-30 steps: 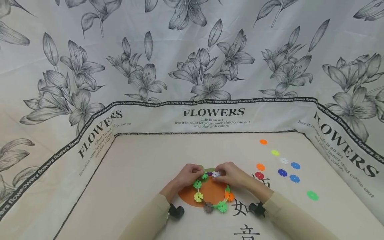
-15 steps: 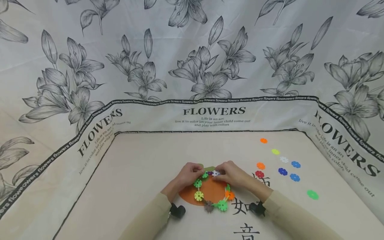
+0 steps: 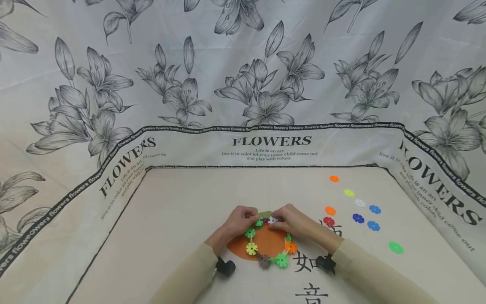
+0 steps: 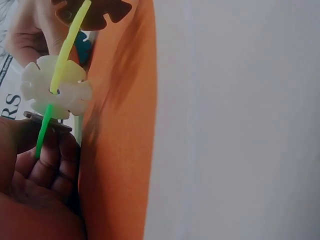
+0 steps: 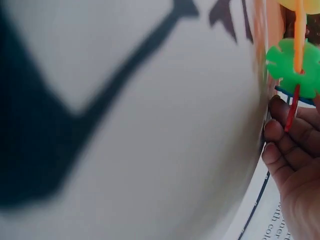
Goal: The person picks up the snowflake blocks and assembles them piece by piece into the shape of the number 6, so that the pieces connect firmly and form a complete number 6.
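Note:
Slotted plastic flower discs, interlocked edge to edge, form a colourful ring (image 3: 251, 249). At its far left part, my left hand (image 3: 241, 219) pinches the ring beside a green disc (image 3: 259, 222). My right hand (image 3: 291, 220) grips the far right part, by a white disc (image 3: 272, 220); a small purple disc sits between the hands. In the left wrist view, a whitish disc (image 4: 35, 90) stands just above the curled fingers (image 4: 47, 162). A green disc (image 5: 284, 65) shows above the fingers (image 5: 282, 155) in the right wrist view. The fingertips' exact contact is partly hidden.
Loose discs lie at the right of the table, among them a red one (image 3: 328, 221), a dark blue one (image 3: 358, 218) and a green one (image 3: 395, 248). An orange printed shape (image 3: 271, 242) lies under the ring. A flowered curtain (image 3: 190, 147) borders the table.

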Demonstrator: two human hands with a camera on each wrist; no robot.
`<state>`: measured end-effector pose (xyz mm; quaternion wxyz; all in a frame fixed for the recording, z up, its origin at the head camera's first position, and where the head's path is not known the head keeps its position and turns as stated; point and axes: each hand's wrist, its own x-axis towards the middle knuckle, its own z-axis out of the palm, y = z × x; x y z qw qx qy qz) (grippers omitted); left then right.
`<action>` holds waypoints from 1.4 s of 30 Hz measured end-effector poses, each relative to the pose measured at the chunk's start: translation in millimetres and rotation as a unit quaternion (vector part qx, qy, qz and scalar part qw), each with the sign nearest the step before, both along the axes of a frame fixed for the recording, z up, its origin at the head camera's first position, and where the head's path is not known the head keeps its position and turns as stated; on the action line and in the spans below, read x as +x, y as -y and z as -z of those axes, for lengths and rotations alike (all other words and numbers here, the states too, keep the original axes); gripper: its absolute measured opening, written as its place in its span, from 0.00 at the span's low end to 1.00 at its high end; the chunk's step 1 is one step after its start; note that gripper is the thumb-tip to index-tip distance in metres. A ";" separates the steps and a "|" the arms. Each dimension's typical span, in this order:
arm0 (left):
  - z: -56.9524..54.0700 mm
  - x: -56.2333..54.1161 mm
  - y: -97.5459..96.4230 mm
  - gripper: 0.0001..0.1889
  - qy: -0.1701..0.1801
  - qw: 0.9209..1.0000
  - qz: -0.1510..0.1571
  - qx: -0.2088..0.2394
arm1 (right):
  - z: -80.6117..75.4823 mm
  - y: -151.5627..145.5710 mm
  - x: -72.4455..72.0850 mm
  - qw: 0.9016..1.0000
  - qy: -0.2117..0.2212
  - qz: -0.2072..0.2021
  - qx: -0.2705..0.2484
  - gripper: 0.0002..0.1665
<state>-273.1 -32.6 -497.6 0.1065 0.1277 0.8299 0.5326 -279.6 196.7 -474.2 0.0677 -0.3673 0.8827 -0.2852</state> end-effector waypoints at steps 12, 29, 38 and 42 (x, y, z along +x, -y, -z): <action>2.6 -1.1 -1.7 0.10 0.005 1.000 -0.007 0.005 | 2.6 -1.1 -7.8 1.000 0.014 -0.018 0.011 0.08; 1.5 0.4 -2.9 0.09 0.011 1.000 -0.027 -0.005 | 0.0 0.2 -10.1 0.999 0.002 -0.043 0.021 0.09; 2.2 -7.0 3.2 0.12 0.009 1.000 0.014 -0.007 | -0.6 0.5 -10.2 0.999 0.019 -0.029 0.013 0.09; 1.6 -8.5 3.8 0.13 0.005 1.000 0.025 -0.013 | -1.4 0.8 -9.2 0.999 0.016 -0.020 0.024 0.09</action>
